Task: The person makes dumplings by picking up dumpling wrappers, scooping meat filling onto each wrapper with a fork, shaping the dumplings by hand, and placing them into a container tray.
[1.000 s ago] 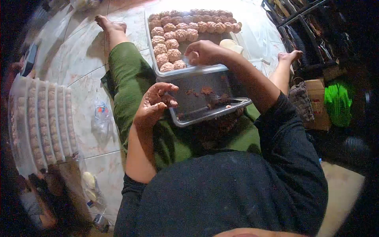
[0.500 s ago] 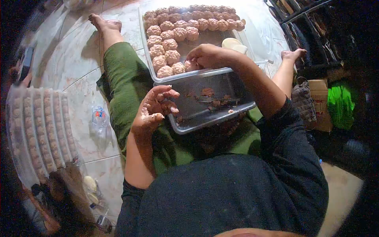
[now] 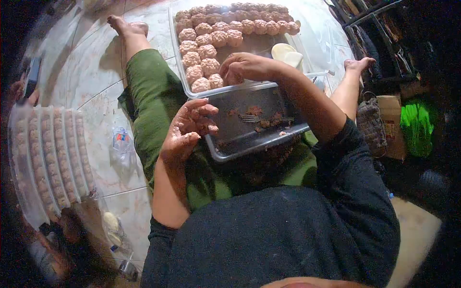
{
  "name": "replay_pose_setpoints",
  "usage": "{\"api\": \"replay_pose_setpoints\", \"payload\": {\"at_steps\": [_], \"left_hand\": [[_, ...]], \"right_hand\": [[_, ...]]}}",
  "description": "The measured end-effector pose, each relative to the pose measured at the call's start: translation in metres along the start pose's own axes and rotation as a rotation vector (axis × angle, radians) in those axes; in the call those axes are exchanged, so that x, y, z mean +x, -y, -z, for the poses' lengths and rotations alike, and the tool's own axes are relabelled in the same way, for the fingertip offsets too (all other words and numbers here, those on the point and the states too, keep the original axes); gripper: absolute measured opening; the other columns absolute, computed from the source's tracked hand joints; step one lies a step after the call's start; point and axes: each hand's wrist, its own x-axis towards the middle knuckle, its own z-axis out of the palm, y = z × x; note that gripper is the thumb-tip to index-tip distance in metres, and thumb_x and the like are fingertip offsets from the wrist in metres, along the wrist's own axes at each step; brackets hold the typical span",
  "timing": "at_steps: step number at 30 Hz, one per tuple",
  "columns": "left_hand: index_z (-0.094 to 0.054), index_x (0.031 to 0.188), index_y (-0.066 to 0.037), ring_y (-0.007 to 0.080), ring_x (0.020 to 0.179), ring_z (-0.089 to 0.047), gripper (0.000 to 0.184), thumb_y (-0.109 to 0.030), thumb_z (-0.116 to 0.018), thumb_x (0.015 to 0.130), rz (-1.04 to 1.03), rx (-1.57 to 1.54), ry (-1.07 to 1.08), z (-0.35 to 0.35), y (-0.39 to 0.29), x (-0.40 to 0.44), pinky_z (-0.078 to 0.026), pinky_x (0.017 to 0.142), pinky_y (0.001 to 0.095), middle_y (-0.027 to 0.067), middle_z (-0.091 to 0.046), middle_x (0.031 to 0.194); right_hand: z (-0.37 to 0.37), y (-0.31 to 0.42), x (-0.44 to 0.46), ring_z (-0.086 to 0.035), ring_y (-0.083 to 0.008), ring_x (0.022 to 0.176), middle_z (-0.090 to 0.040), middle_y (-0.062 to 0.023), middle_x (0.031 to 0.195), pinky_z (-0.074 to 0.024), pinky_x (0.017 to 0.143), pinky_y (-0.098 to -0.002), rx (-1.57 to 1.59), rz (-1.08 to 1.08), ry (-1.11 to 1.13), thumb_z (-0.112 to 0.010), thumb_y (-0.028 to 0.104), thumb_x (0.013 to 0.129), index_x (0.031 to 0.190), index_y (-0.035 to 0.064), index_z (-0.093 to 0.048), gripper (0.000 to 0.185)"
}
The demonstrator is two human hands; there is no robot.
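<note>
My left hand (image 3: 187, 127) is held palm inward with fingers apart and curved, smeared with bits of raw meat and holding nothing. It hovers at the left end of a dark tub (image 3: 225, 154) in my lap, which holds a fork (image 3: 249, 118) and scraps of minced meat (image 3: 254, 111). My right hand (image 3: 245, 67) reaches into a clear plastic container (image 3: 181, 77) lined with rows of raw meatballs (image 3: 210, 67). Its fingers curl down around a pinkish lump, apparently a meatball (image 3: 233, 78), mostly hidden, beside the nearest row.
White lids or discs (image 3: 287, 55) lie at the container's right side. Stacked clear boxes of meatballs (image 3: 53, 158) stand on the tiled floor at left, near a plastic bag (image 3: 123, 141). A dark rack (image 3: 384, 43), a cardboard box (image 3: 391, 125) and a green bag (image 3: 416, 127) are at right.
My right hand has shifted slightly, its fingers now further down and back over the lump. The left hand stays nearly still. The view has moved a little.
</note>
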Motion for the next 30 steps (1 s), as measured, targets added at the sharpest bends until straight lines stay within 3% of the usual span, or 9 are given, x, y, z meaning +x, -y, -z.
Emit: {"api": "replay_pose_setpoints", "payload": {"at_steps": [2, 8, 11, 14, 17, 23, 30], "left_hand": [[-0.036, 0.125, -0.005, 0.0195, 0.091, -0.056, 0.071, -0.024, -0.073, 0.067, 0.000, 0.004, -0.014, 0.002, 0.000, -0.001, -0.045, 0.081, 0.0327, 0.0117, -0.049, 0.115], [-0.035, 0.126, -0.005, 0.0201, 0.093, -0.057, 0.071, -0.023, -0.072, 0.069, -0.004, -0.006, -0.004, 0.003, 0.001, 0.000, -0.045, 0.081, 0.0333, 0.0112, -0.049, 0.115], [-0.035, 0.126, -0.005, 0.0205, 0.093, -0.057, 0.070, -0.023, -0.072, 0.069, -0.007, -0.003, -0.006, 0.002, 0.000, -0.001, -0.045, 0.081, 0.0332, 0.0110, -0.050, 0.116], [-0.035, 0.126, -0.006, 0.0206, 0.094, -0.057, 0.071, -0.024, -0.072, 0.069, 0.002, 0.004, -0.016, 0.002, -0.001, -0.001, -0.045, 0.081, 0.0332, 0.0110, -0.050, 0.116], [-0.035, 0.127, -0.006, 0.0207, 0.094, -0.057, 0.072, -0.025, -0.073, 0.069, 0.009, 0.007, -0.016, 0.001, -0.001, 0.000, -0.045, 0.081, 0.0332, 0.0109, -0.050, 0.116], [-0.036, 0.126, -0.006, 0.0209, 0.094, -0.056, 0.072, -0.026, -0.073, 0.068, 0.003, 0.035, -0.031, 0.002, 0.001, 0.000, -0.044, 0.082, 0.0334, 0.0107, -0.050, 0.116], [-0.036, 0.126, -0.005, 0.0211, 0.093, -0.056, 0.072, -0.025, -0.073, 0.067, 0.013, 0.059, -0.047, 0.001, 0.001, 0.001, -0.044, 0.082, 0.0338, 0.0112, -0.049, 0.116]], "right_hand": [[-0.001, 0.004, -0.002, -0.053, -0.0131, 0.072, -0.059, -0.0068, 0.080, -0.0444, 0.064, -0.0266, 0.189, -0.100, -0.002, -0.044, 0.013, 0.079, 0.096, -0.0050, -0.060, 0.030], [0.002, 0.003, -0.009, -0.055, -0.0141, 0.070, -0.058, -0.0067, 0.083, -0.0448, 0.065, -0.0265, 0.090, -0.033, -0.038, -0.046, 0.014, 0.077, 0.103, -0.0034, -0.056, 0.032], [0.007, -0.001, -0.011, -0.056, -0.0147, 0.071, -0.058, -0.0075, 0.082, -0.0456, 0.066, -0.0280, -0.062, -0.118, -0.171, -0.046, 0.013, 0.078, 0.108, -0.0019, -0.050, 0.034], [0.009, 0.004, -0.013, -0.057, -0.0162, 0.074, -0.058, -0.0086, 0.083, -0.0464, 0.066, -0.0298, -0.054, -0.304, -0.136, -0.047, 0.012, 0.078, 0.110, -0.0010, -0.046, 0.034], [-0.001, 0.030, -0.014, -0.058, -0.0178, 0.075, -0.059, -0.0100, 0.085, -0.0466, 0.066, -0.0307, -0.178, -0.293, -0.133, -0.048, 0.010, 0.079, 0.110, 0.0001, -0.044, 0.033], [-0.008, 0.018, -0.015, -0.059, -0.0200, 0.081, -0.060, -0.0137, 0.088, -0.0462, 0.071, -0.0316, -0.195, -0.112, -0.235, -0.047, 0.004, 0.079, 0.111, 0.0024, -0.043, 0.033], [0.001, 0.015, -0.014, -0.060, -0.0213, 0.087, -0.062, -0.0140, 0.093, -0.0465, 0.073, -0.0331, -0.493, -0.096, -0.232, -0.047, 0.002, 0.079, 0.108, 0.0043, -0.052, 0.030]]}}
